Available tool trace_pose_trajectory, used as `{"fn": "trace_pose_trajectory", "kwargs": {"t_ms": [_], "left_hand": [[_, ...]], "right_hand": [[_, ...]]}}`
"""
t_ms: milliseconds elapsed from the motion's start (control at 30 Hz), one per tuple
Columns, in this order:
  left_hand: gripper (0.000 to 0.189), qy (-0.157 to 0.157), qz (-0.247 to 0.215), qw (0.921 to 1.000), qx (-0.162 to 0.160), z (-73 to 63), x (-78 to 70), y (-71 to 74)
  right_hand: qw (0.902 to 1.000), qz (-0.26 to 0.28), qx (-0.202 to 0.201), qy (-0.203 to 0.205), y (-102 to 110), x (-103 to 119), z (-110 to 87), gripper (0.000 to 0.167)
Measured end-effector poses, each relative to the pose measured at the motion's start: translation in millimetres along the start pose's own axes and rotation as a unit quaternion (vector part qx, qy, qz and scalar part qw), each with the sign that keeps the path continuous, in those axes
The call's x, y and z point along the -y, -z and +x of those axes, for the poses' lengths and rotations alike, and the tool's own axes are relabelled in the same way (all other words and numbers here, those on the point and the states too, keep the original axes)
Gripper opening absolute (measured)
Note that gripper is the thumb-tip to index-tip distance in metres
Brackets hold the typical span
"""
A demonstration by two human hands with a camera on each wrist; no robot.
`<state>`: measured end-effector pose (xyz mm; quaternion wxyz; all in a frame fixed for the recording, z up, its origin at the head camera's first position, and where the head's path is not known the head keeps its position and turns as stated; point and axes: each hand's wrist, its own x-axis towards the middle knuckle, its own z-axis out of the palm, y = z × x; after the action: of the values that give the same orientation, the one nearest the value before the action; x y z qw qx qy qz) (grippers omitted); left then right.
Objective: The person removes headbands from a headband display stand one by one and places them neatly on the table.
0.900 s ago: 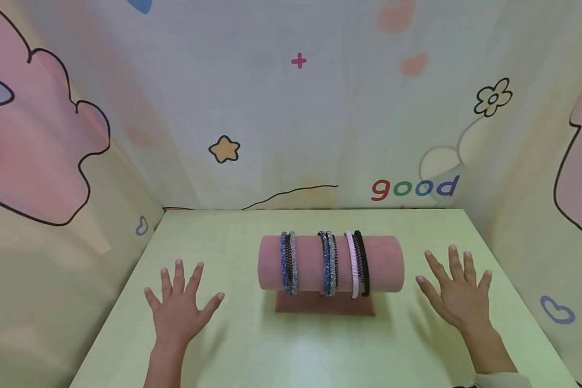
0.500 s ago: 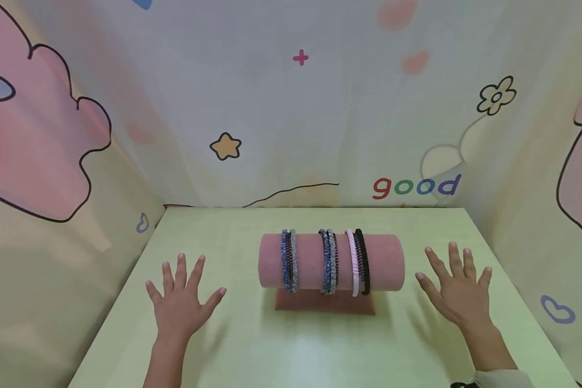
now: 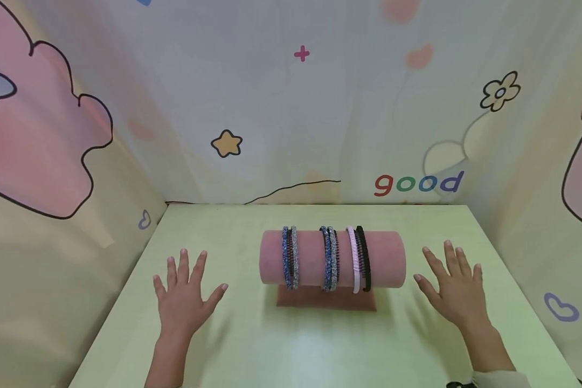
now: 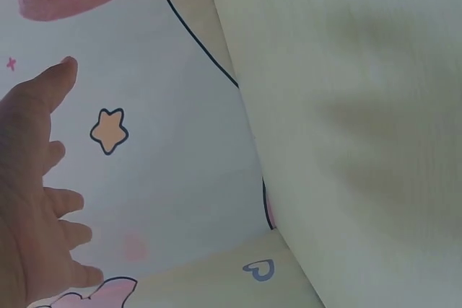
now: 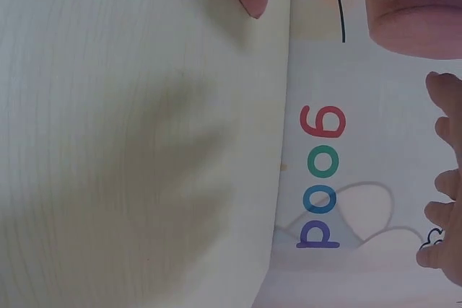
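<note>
Several bands (image 3: 327, 258) around a pink roll (image 3: 307, 258), its base (image 3: 326, 299) on the pale tabletop (image 3: 291, 347), left hand (image 3: 181, 304) and right hand (image 3: 458, 295) at either side, each grip spread wide, right hand nearer the roll.

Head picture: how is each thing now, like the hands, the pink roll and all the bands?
Left hand: fingers spread, holding nothing
Right hand: fingers spread, holding nothing
Pink roll: sideways on its base
Base: standing on the table
Left glittery bands: on the roll
Middle glittery bands: on the roll
Pale pink band: on the roll
Black band: on the roll
</note>
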<state>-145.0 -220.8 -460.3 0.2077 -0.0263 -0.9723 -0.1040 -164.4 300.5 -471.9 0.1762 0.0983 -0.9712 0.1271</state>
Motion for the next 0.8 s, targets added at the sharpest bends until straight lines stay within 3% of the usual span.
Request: {"fn": "trace_pose_trajectory", "kwargs": {"t_ms": [167,300,400,567,800], "left_hand": [[0.075,-0.022,-0.065,0.9944,-0.08,-3.5,-9.1,-3.6],[0.065,-0.045,-0.116,0.9797,-0.157,-6.5,-17.3,-10.8],[0.058,-0.053,-0.155,0.9682,-0.189,-7.1,-23.5,-14.5],[0.053,-0.033,-0.22,0.9564,-0.19,-6.1,-35.9,-15.6],[0.049,-0.02,-0.29,0.9413,-0.171,0.0,-55.3,-15.6]], "right_hand": [[0.9961,0.049,-0.068,0.025,-1,6,-4.7,0.057],[0.9841,0.097,-0.139,0.054,-4,13,-6.1,0.05],[0.9707,0.112,-0.198,0.078,-8,20,-3.8,0.049],[0.9527,0.132,-0.261,0.083,-10,34,0.9,0.048],[0.9425,0.199,-0.266,0.041,-10,47,3.8,0.036]]}}
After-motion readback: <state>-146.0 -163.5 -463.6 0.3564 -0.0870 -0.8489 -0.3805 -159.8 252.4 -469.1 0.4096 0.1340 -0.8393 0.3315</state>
